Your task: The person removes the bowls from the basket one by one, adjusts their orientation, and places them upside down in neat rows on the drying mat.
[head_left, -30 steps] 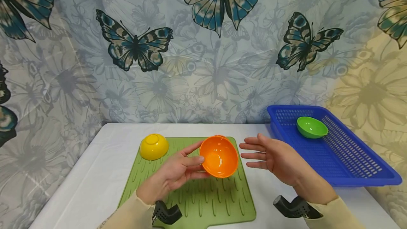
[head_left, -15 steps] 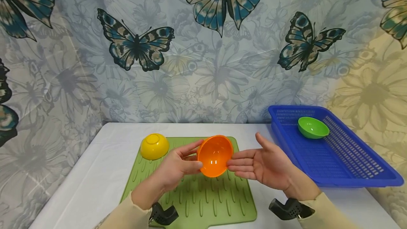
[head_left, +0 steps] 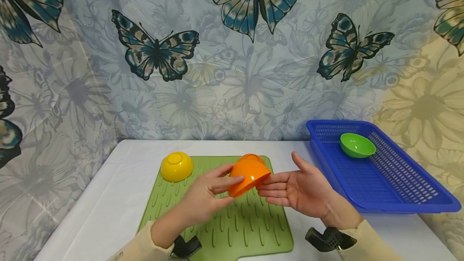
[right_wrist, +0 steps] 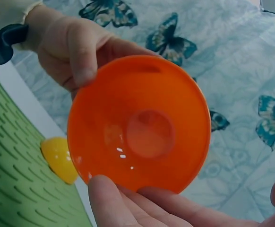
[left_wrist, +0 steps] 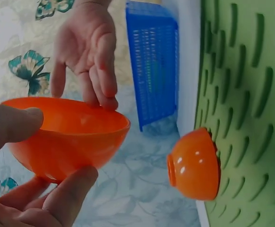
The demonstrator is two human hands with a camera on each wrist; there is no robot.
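My left hand (head_left: 206, 194) pinches an orange bowl (head_left: 244, 180) above the mat, thumb at the rim and fingers under the outer wall. The bowl is tilted, its mouth turned down and to the right. The straight fingers of my right hand (head_left: 308, 192) touch the bowl's rim, palm facing it. In the right wrist view the bowl's smooth inside (right_wrist: 128, 109) faces me. A second orange bowl (left_wrist: 194, 163) lies upside down on the green ridged mat (left_wrist: 251, 61); in the head view the held bowl mostly hides it.
A yellow bowl (head_left: 176, 167) rests upside down at the mat's back left. At the right stands a blue perforated basket (head_left: 373, 188) with a green bowl (head_left: 357, 146) inside. A white cloth (head_left: 98, 196) covers the table, and a butterfly-print curtain (head_left: 250, 92) hangs behind.
My right hand has moved left until its fingers meet the bowl. My left hand has turned the orange bowl from mouth towards me to mouth tilted downward.
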